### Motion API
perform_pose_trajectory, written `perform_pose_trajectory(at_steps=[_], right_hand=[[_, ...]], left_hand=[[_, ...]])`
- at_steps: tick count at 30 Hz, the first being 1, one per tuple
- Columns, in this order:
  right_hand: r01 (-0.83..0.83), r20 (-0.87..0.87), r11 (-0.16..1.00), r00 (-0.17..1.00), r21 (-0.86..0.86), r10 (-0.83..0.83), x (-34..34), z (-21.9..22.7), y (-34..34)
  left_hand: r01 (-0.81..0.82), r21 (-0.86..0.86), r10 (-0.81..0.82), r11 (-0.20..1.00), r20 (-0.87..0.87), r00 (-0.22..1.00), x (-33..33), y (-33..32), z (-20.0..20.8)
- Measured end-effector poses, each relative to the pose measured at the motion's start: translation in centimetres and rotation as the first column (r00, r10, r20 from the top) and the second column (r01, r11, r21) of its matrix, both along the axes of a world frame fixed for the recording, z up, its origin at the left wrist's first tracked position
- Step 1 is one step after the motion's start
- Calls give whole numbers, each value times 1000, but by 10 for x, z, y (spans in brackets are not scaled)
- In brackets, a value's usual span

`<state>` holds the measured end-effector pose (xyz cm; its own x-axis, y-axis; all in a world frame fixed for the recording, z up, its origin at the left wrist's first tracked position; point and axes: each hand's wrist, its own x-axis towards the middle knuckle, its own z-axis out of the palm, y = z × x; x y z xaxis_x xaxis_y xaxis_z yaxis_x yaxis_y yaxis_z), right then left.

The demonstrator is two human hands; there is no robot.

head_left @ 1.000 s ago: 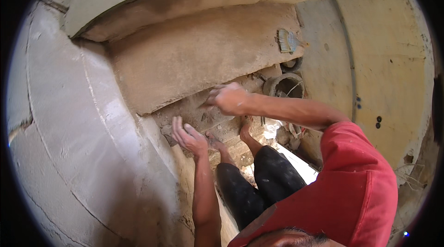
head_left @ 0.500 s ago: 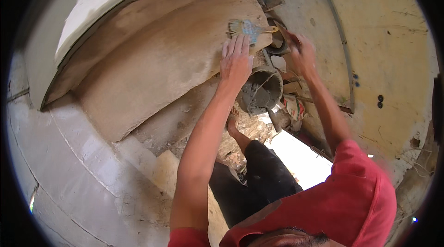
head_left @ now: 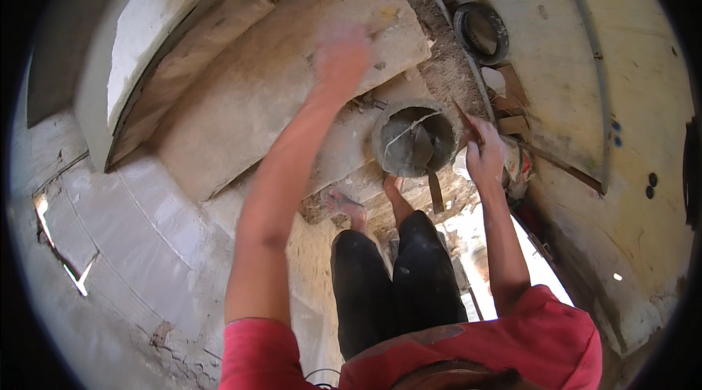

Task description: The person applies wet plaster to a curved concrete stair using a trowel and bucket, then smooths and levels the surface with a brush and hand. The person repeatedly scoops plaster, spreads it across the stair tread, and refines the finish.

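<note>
My left hand (head_left: 342, 52) is over the upper step (head_left: 263, 90), its fingers smeared by motion. Just beyond it, a faint yellow patch shows where a brush handle may be; I cannot tell whether the hand holds the brush. To the right, my right hand (head_left: 485, 154) is closed around a thin brown flat tool (head_left: 463, 118), seen nearly edge-on. That tool is by the right rim of a bucket (head_left: 387, 152) of wet grey mortar. Inside the bucket rests a trowel-like tool (head_left: 434, 189), its handle sticking out over the near rim.
My bare feet (head_left: 345, 203) are below the bucket. A round black container (head_left: 482, 32) stands by the yellowish wall panel (head_left: 636, 97), with broken brown pieces (head_left: 512, 90) beside it. A curved grey wall edge (head_left: 121, 123) rises at left.
The view has shifted. My right hand with the flat tool has come down from near the brush to beside the bucket. My left hand has moved left; the blue-and-yellow brush no longer shows clearly.
</note>
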<state>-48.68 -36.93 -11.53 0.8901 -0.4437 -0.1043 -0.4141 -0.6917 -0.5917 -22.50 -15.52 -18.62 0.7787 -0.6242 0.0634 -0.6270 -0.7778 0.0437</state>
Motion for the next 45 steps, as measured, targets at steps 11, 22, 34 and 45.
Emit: perform_pose_trajectory(at_steps=[11,22,34,45], right_hand=[[-363,52,871,915,-330,401,194,-49,15],[-776,-217,607,631,-174,745,148,-67,171],[-662,-217,627,739,-411,638,290,-46,167],[-759,-147,552,625,-346,767,313,-64,186]], left_hand=[[-480,440,453,759,172,875,-9,318,27],[-392,-285,371,875,-126,920,-11,235,-49],[-380,-238,343,894,-184,921,-7,239,-50],[-364,-272,324,891,-182,928,-7,243,-56]])
